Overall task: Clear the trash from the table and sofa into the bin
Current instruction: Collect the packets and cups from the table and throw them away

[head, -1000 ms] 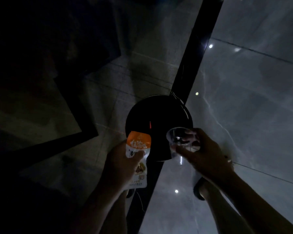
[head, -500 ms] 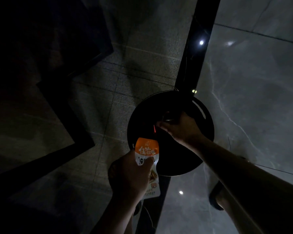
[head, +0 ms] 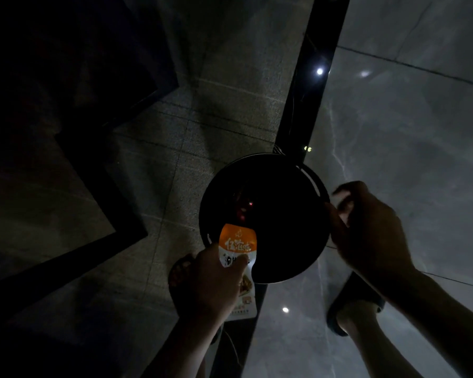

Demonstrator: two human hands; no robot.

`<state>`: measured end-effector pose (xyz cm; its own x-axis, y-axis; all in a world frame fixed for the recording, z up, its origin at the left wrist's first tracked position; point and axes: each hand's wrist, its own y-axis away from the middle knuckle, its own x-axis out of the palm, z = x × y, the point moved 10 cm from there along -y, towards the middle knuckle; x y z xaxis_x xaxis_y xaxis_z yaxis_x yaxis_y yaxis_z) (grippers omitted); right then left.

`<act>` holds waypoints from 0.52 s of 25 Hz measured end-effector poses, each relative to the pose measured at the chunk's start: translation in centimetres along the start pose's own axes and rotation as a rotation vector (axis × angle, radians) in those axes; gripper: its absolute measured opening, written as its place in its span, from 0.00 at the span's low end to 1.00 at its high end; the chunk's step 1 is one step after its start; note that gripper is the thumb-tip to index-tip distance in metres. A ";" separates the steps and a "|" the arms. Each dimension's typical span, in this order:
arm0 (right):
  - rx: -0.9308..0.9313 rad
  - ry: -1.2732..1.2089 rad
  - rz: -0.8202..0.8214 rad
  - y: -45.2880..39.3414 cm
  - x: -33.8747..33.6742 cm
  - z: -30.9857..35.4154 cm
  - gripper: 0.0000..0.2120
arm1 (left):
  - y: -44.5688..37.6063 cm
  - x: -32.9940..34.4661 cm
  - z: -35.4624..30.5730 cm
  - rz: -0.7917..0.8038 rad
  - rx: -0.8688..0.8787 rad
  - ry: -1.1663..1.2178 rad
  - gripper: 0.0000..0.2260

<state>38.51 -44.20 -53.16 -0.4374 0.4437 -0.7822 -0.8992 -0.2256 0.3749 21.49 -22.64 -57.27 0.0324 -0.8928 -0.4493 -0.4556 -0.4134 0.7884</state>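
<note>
A round black bin (head: 315,183) stands on the floor below me, its inside dark with a small red glint. My left hand (head: 210,285) pinches an orange-and-white snack packet (head: 238,244) at the bin's near-left rim, the packet's orange top leaning over the opening. My right hand (head: 366,227) hovers at the bin's right rim with fingers loosely curled, and I see nothing plainly held in it. No clear cup shows anywhere in the dim view.
A black strip (head: 314,77) runs diagonally across the glossy grey tile floor, passing under the bin. Dark furniture (head: 66,105) fills the left side. My sandalled feet, left (head: 179,271) and right (head: 350,304), stand close to the bin.
My right hand carried a clear plastic cup over the bin, reached down into the opening, then pulled back to the right rim without it. The left hand kept the packet near the rim.
</note>
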 end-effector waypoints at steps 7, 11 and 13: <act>0.087 -0.030 0.179 0.5 3.4 -3.6 0.16 | -1.0 0.4 -1.2 0.000 0.016 -0.035 0.05; 0.099 -0.048 0.157 0.4 3.1 -3.5 0.13 | -3.6 1.3 -4.5 0.051 0.080 0.087 0.08; 0.074 -0.051 0.172 0.5 3.2 -3.3 0.12 | -5.6 2.1 -5.6 0.031 0.111 0.077 0.09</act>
<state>36.74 -45.72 -57.11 -0.5831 0.4480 -0.6777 -0.8084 -0.2381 0.5383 29.04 -23.21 -60.27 0.0835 -0.9177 -0.3884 -0.5532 -0.3669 0.7479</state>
